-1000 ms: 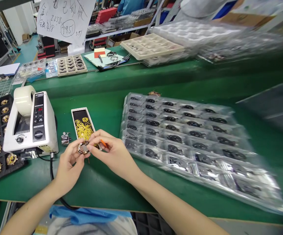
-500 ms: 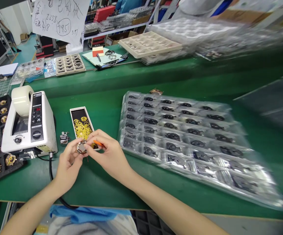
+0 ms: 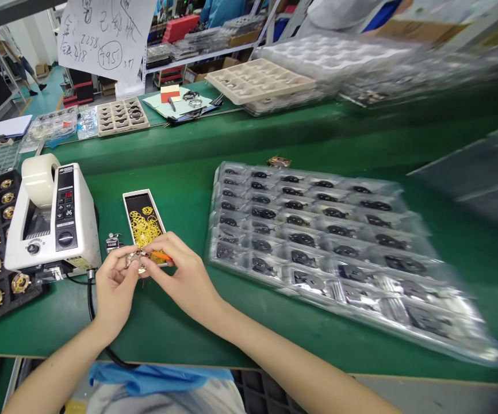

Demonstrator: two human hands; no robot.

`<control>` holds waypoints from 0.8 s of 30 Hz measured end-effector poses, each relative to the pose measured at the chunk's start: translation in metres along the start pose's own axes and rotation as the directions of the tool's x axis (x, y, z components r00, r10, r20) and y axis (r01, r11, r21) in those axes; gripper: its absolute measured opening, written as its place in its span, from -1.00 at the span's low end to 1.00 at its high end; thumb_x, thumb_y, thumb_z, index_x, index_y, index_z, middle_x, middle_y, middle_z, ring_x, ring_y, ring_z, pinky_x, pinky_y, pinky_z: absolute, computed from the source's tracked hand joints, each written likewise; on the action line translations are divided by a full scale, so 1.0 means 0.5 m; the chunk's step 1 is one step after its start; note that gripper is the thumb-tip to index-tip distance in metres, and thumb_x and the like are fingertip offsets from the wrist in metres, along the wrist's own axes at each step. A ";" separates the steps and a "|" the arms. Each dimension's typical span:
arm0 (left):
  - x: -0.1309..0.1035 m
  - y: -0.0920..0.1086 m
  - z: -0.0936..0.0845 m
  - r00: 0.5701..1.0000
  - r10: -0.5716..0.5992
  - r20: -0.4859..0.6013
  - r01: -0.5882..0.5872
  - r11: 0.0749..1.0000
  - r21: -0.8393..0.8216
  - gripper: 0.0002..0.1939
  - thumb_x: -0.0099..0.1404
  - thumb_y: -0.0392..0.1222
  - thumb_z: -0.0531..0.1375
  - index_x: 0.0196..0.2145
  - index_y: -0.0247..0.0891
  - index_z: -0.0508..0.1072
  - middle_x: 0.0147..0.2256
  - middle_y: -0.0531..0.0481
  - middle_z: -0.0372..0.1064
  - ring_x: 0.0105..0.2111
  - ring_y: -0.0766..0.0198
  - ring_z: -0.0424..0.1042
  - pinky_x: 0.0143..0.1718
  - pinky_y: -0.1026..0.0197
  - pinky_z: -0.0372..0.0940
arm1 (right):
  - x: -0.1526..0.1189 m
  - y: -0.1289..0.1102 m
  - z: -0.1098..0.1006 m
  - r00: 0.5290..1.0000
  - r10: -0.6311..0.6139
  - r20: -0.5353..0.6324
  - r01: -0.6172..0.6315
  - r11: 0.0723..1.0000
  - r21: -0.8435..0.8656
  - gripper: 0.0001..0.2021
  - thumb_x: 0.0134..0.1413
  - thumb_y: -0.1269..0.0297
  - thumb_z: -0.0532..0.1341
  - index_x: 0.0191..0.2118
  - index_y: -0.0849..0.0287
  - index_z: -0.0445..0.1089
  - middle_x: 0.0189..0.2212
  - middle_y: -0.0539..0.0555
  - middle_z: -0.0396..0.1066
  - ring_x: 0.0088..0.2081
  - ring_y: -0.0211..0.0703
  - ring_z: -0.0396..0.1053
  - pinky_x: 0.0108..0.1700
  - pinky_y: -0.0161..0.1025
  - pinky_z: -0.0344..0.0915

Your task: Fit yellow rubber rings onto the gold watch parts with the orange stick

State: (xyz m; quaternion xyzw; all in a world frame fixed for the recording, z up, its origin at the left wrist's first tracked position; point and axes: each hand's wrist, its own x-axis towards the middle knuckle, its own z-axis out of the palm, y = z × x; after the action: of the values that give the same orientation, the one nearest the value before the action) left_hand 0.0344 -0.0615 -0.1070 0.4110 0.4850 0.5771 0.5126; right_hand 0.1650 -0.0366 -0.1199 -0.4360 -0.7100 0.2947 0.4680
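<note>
My left hand (image 3: 116, 286) pinches a small round gold-and-silver watch-like part (image 3: 136, 262) between thumb and fingers. Bent over its right side is my right hand (image 3: 184, 277), thumb and fingertips touching the part, with a slim orange tool (image 3: 161, 255) held among the fingers. The tool's tip is too small to make out. A thin red wire end shows under the part. Just beyond the hands lies a white-rimmed box (image 3: 157, 210) holding many thin yellow rings (image 3: 144, 229); its near end is partly hidden by my right hand.
At left stand a white tape dispenser (image 3: 83, 224), a metal tally counter (image 3: 113, 244) and a black tray (image 3: 5, 293) of gold round parts. Stacked clear trays (image 3: 275, 230) with black parts lie at right. Behind them rests another gold part (image 3: 279, 161). A beige tray (image 3: 257, 80) sits on the back ledge.
Both hands have shifted slightly left with the round part, which is now tilted differently and more covered by the left thumb. The orange tool lies flatter. A person in the background has moved into view.
</note>
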 end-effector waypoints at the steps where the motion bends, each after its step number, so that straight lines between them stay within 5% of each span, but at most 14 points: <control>1: -0.001 0.000 -0.001 1.000 -0.002 0.002 0.002 1.000 -0.001 -0.68 0.13 -0.03 0.36 -0.24 -0.27 0.48 -0.44 0.01 0.55 -0.46 0.31 0.53 -0.34 0.29 0.46 | 0.002 0.001 0.000 0.999 0.018 0.027 -0.020 0.999 0.049 -0.96 0.18 0.35 0.16 -0.28 0.12 0.35 -0.31 0.07 0.36 -0.29 -0.17 0.39 -0.34 -0.26 0.37; 7: 0.001 -0.009 -0.003 0.998 -0.011 0.057 0.008 0.999 0.048 -0.71 0.18 -0.04 0.30 -0.21 -0.26 0.44 -0.39 -0.03 0.54 -0.42 0.26 0.52 -0.39 0.26 0.44 | 0.012 0.006 0.001 0.998 0.026 0.056 -0.029 0.997 0.065 -0.83 0.12 0.42 0.14 -0.47 0.13 0.20 -0.48 -0.03 0.23 -0.48 -0.27 0.22 -0.49 -0.33 0.23; 11: 0.010 -0.007 -0.015 0.987 0.019 0.158 -0.056 0.970 0.237 -0.87 0.26 -0.19 0.19 -0.26 -0.25 0.49 -0.36 -0.02 0.49 -0.37 0.26 0.48 -0.32 0.25 0.39 | 0.013 0.006 -0.008 0.983 -0.177 0.037 0.181 0.974 -0.139 -0.86 0.16 0.45 0.10 -0.42 0.15 0.24 -0.45 0.02 0.31 -0.45 -0.25 0.29 -0.47 -0.33 0.23; 13: 0.015 0.001 -0.022 0.974 0.129 0.188 -0.194 0.901 0.387 -0.89 0.22 -0.30 0.17 -0.35 -0.25 0.52 -0.37 -0.02 0.45 -0.35 0.27 0.44 -0.28 0.26 0.34 | 0.010 0.002 -0.013 0.924 -0.383 0.010 0.368 0.879 -0.304 -0.89 0.19 0.47 0.09 -0.34 0.17 0.30 -0.41 0.06 0.39 -0.39 -0.21 0.34 -0.43 -0.31 0.24; 15: 0.018 0.011 -0.027 0.955 0.241 0.173 -0.295 0.827 0.478 -0.88 0.17 -0.35 0.18 -0.42 -0.25 0.53 -0.40 0.00 0.41 -0.36 0.28 0.39 -0.30 0.28 0.30 | 0.001 -0.003 -0.017 0.813 -0.582 -0.026 0.511 0.733 -0.448 -0.91 0.19 0.47 0.12 -0.28 0.18 0.33 -0.42 0.07 0.43 -0.41 -0.22 0.32 -0.42 -0.30 0.24; 17: 0.020 0.018 -0.028 0.962 0.248 0.111 -0.271 0.837 0.475 -0.91 0.14 -0.34 0.21 -0.46 -0.25 0.52 -0.45 0.02 0.40 -0.41 0.31 0.36 -0.34 0.30 0.28 | -0.009 -0.007 -0.018 0.692 -0.720 -0.045 0.603 0.611 -0.512 -0.91 0.19 0.47 0.14 -0.25 0.18 0.36 -0.45 0.05 0.44 -0.46 -0.25 0.27 -0.44 -0.30 0.21; 19: 0.021 0.021 -0.026 0.990 0.134 0.044 -0.141 0.914 0.380 -0.98 0.10 -0.30 0.25 -0.47 -0.26 0.47 -0.48 0.04 0.42 -0.45 0.33 0.37 -0.39 0.32 0.28 | -0.017 -0.008 -0.015 0.627 -0.778 -0.042 0.644 0.547 -0.534 -0.88 0.20 0.48 0.12 -0.25 0.19 0.38 -0.45 0.05 0.46 -0.49 -0.27 0.24 -0.46 -0.30 0.17; 24: 0.017 0.019 -0.016 0.989 -0.129 0.067 0.121 0.986 0.113 -0.80 0.05 -0.18 0.33 -0.44 -0.27 0.38 -0.60 0.12 0.39 -0.63 0.40 0.33 -0.59 0.38 0.25 | -0.012 -0.001 -0.004 0.739 -0.669 -0.077 0.490 0.612 -0.621 -0.85 0.22 0.46 0.11 -0.24 0.16 0.43 -0.33 0.12 0.53 -0.45 -0.23 0.29 -0.42 -0.27 0.19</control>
State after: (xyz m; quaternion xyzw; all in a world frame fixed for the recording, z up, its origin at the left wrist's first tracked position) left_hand 0.0237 -0.0544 -0.0992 0.4282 0.5213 0.5008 0.5423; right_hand 0.1677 -0.0422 -0.1215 -0.3360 -0.7862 -0.1682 0.4905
